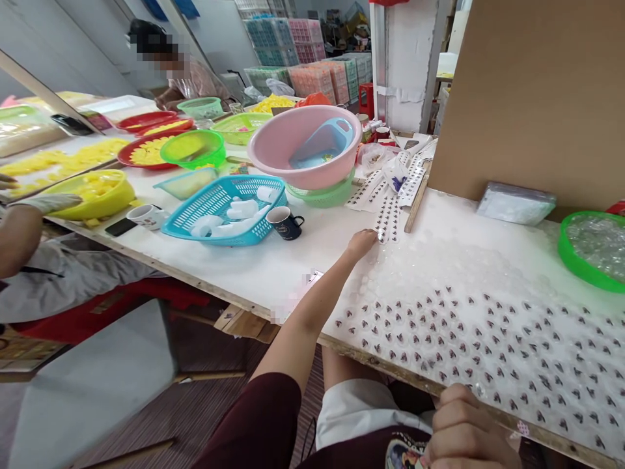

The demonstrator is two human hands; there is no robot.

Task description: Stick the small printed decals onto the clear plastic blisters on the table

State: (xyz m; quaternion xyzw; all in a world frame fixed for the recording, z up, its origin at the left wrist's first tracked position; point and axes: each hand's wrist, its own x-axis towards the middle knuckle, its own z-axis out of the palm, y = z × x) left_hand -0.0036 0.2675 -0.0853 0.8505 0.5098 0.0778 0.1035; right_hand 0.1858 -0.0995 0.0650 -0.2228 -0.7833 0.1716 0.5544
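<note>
My left hand [364,243] reaches across the table with its fingers drawn together at the near end of a white sticker sheet [389,218] bearing rows of small dark prints. My right hand [463,426] is curled in front of my body by the table's front edge; whatever its fingers hold, if anything, is hidden. Between the hands and to the right, many clear round pieces [430,339] lie in rows, each with a small dark print. Farther back, more clear pieces [454,254] show no dark print.
A blue basket [222,238] with white rolls, a dark mug [286,225] and a pink basin [303,172] stand left. A green basin [569,260] of clear pieces is far right, near a cardboard panel [527,98]. Co-workers sit on the left and at the back.
</note>
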